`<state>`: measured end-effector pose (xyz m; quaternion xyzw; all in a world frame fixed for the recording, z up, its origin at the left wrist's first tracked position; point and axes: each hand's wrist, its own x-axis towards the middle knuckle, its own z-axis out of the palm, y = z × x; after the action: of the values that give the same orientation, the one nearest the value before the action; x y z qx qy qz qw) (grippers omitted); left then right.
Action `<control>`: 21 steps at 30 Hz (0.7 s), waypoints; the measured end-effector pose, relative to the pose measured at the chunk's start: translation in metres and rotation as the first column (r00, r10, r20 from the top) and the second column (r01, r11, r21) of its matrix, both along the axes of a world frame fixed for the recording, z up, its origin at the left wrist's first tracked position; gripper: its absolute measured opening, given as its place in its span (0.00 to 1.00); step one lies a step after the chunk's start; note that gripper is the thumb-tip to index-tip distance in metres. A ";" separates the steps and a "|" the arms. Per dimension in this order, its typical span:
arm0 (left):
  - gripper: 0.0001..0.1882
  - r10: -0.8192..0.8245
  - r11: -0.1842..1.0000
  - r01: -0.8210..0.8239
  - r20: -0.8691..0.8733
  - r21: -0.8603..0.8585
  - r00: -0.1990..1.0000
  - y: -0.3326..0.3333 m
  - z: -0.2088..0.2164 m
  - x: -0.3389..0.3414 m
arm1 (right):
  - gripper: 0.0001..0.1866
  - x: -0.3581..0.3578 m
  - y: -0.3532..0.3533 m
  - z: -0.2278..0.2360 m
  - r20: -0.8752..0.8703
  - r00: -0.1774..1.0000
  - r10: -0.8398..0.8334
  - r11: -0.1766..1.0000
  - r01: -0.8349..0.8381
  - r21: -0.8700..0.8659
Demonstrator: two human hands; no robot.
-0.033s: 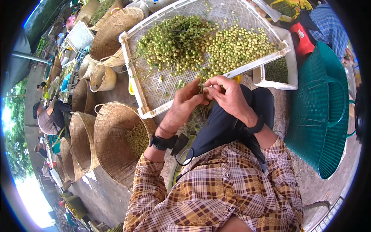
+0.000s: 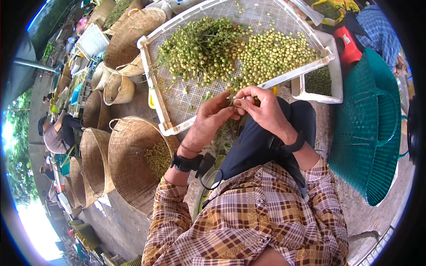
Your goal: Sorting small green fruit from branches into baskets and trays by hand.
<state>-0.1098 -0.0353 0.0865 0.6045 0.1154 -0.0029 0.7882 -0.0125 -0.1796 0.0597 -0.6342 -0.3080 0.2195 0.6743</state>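
While both hands meet at the picture's centre, the left hand (image 2: 212,119) and right hand (image 2: 262,109) pinch a small green sprig (image 2: 234,98) between closed fingertips, just at 6 o'clock of the white mesh tray (image 2: 177,106). Piled green fruit clusters (image 2: 199,48) lie at 12 o'clock. A woven basket (image 2: 128,164) sits at 8 o'clock, a green plastic basket (image 2: 368,133) at 3 o'clock.

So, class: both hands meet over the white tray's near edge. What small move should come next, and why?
Probably pluck one berry off the sprig pinched between the left hand and right hand, then drop it on the loose berries in the white mesh tray; the stemmed bunches lie apart.
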 end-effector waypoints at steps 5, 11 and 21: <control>0.22 -0.024 0.964 0.028 0.020 -0.266 1.000 0.027 -0.014 -0.007 | 0.10 0.007 0.005 -0.005 -0.186 0.960 0.209 0.978 -0.202 0.052; 0.18 0.123 0.905 -0.105 0.017 -0.413 0.992 0.061 -0.007 -0.013 | 0.11 0.007 -0.001 0.006 -0.516 0.722 0.461 0.887 -0.380 0.261; 0.07 0.357 0.430 -0.833 0.782 0.348 0.511 0.093 0.082 -0.040 | 0.12 0.013 0.007 -0.018 -0.560 0.765 0.318 0.948 -0.238 0.213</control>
<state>-0.1497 0.0574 0.1682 0.7269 0.0709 0.5317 0.4287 0.0002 -0.1727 0.0415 -0.4373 -0.1884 0.4817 0.7357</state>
